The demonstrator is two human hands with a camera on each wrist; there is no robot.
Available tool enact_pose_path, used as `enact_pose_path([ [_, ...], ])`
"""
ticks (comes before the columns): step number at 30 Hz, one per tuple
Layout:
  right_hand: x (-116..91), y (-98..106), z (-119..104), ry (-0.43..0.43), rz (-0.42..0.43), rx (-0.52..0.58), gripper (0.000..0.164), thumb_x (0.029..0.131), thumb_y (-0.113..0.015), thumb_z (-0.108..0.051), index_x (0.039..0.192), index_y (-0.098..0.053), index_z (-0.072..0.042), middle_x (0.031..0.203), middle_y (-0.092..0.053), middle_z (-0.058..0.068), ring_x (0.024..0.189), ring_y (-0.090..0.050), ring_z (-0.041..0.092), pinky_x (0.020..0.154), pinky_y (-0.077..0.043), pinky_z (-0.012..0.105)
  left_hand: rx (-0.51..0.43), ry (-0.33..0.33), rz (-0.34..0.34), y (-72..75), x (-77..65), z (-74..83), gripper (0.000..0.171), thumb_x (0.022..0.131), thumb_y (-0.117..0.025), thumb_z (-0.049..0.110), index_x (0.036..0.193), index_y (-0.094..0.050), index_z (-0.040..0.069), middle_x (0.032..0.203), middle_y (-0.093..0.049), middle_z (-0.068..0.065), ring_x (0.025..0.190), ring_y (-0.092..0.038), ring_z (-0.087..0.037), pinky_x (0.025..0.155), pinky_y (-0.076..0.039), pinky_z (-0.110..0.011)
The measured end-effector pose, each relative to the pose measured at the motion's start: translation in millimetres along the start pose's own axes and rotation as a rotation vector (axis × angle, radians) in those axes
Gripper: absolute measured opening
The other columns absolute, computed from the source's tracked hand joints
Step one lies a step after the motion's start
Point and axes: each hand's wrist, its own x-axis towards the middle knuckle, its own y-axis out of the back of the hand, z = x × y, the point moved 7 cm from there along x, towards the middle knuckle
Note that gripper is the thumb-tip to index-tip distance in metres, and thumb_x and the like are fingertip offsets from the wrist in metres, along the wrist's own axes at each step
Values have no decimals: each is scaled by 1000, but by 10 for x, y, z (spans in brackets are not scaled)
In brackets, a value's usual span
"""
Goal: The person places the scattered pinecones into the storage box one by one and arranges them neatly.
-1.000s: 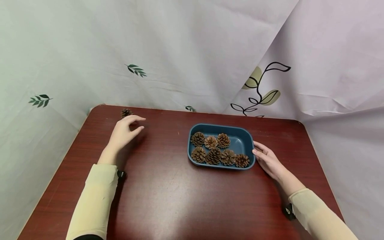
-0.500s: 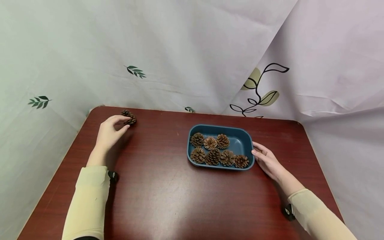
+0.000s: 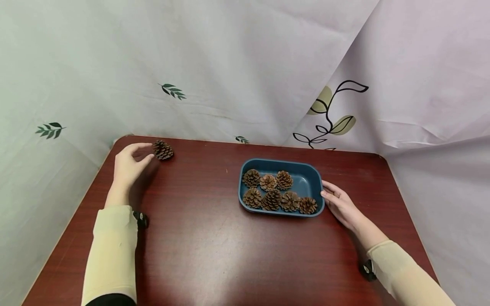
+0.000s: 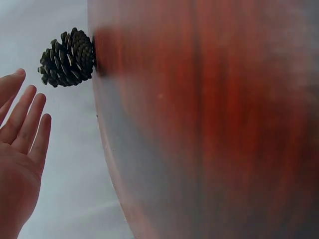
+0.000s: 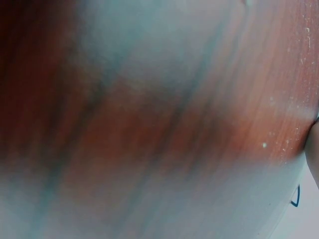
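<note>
A brown pine cone point(image 3: 163, 150) lies on the table near its back left corner. Just left of the cone is my left hand point(image 3: 128, 165), thumb and fingers parted around nothing. In the left wrist view, that hand's fingers point(image 4: 22, 119) extend apart from the pine cone point(image 4: 67, 59). At the right, my right hand point(image 3: 342, 208) holds the end of a blue plastic bin point(image 3: 281, 213), thumb at the rim and fingers along the outer wall. Several pine cones point(image 3: 272, 199) sit inside, mostly toward the left and front. The right wrist view shows only a sliver of hand.
The dark red wooden table point(image 3: 214, 246) has a glossy, reflective top. White cloth point(image 3: 229, 68) with leaf prints hangs behind it and along both sides. The bin's back right floor shows bare blue.
My left hand has moved left, away from the lone pine cone, which now shows whole. The right hand and the bin have stayed in place.
</note>
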Motion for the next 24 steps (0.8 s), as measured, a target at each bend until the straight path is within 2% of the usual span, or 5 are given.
enact_pose_path([
  [2,-1,-1,-2,2,-2,4,37,113,-46,-4,144,-56,-20,133,-70,-15,123,-65,-3,104,-51,10,-18,15,-4,9,30,-25,37,98,-75,8,135,-71,3,136,-68,-22,106,-48,21,87,-47,1],
  [13,-8,-12,-3,22,-8,22,38,112,-45,-1,140,-58,-24,135,-70,-15,123,-65,-4,104,-50,10,-82,49,-92,-74,185,-99,48,97,-79,11,141,-66,0,135,-69,-30,101,-59,15,90,-51,-5],
  [17,-7,-14,-7,23,-10,26,38,112,-45,-1,140,-58,-23,135,-70,-14,123,-65,-3,104,-51,10,-58,78,-142,-129,209,-104,51,100,-77,17,146,-62,3,141,-66,-27,117,-69,-11,93,-53,-12],
  [20,-7,-18,-15,18,-9,28,38,112,-45,-1,141,-58,-23,135,-70,-14,124,-65,-3,104,-51,10,-47,100,-171,-165,225,-115,54,101,-75,21,150,-59,4,146,-63,-27,130,-66,-36,97,-56,-23],
  [24,-4,-18,-26,10,-2,22,37,112,-45,-2,142,-57,-22,137,-69,-16,125,-64,-4,105,-50,10,-46,127,-190,-199,240,-139,57,102,-74,25,152,-56,5,151,-60,-25,136,-60,-44,100,-56,-29],
])
